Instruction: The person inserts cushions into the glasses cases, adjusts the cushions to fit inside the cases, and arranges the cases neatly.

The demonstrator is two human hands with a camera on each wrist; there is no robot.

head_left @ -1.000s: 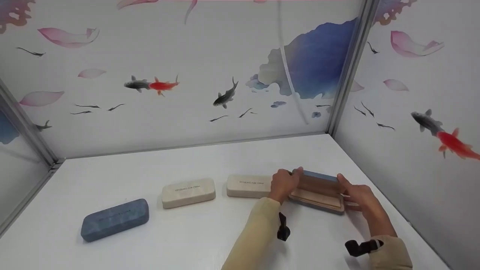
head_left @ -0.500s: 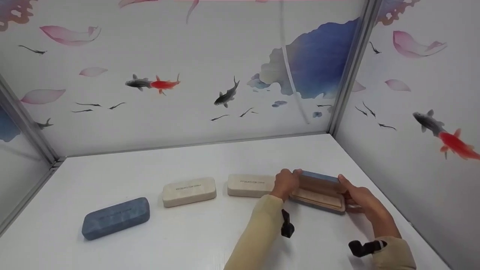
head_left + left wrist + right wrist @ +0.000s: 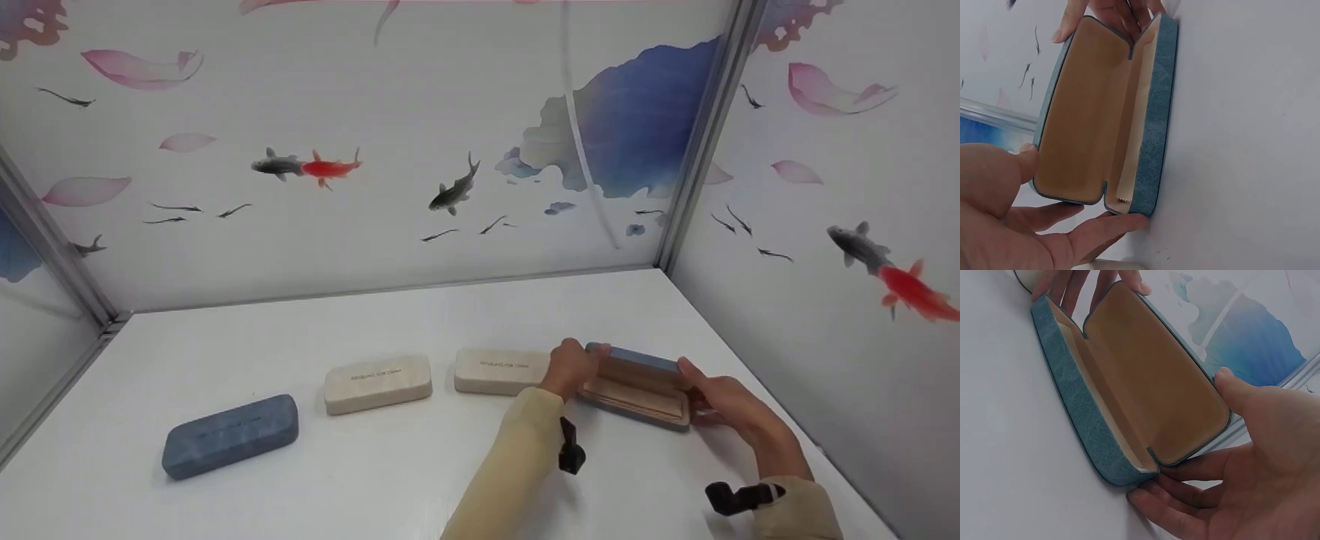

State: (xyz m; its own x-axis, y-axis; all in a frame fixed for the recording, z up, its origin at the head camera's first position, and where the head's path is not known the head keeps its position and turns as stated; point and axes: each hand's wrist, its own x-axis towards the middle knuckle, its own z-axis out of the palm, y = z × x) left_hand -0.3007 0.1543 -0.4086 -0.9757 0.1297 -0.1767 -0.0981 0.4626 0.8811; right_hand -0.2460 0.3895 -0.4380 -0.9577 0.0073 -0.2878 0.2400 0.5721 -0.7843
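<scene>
A blue glasses case (image 3: 634, 416) lies on the table at the right, its lid raised and its tan lining (image 3: 1151, 377) showing. Inside the base is a folded pale cloth (image 3: 1135, 132) with a zigzag edge. My left hand (image 3: 574, 369) grips the case's left end, thumb on the lid's edge and fingers under the hinge end and base. At the opposite end, my right hand (image 3: 731, 401) holds the case in the same way, its thumb on the lid's rim (image 3: 1224, 396). The lid's outside is mostly hidden.
Next to my left hand lies a closed cream glasses case (image 3: 499, 371), partly covered by that hand. Another cream case (image 3: 377, 385) and a closed blue case (image 3: 231, 436) lie farther left. White printed panels (image 3: 375, 247) border the white table (image 3: 360, 480) behind and at the sides.
The raised lid has tipped slightly lower, and both thumbs have come down with its edge. My right forearm has shifted a little to the right. The other cases have stayed put.
</scene>
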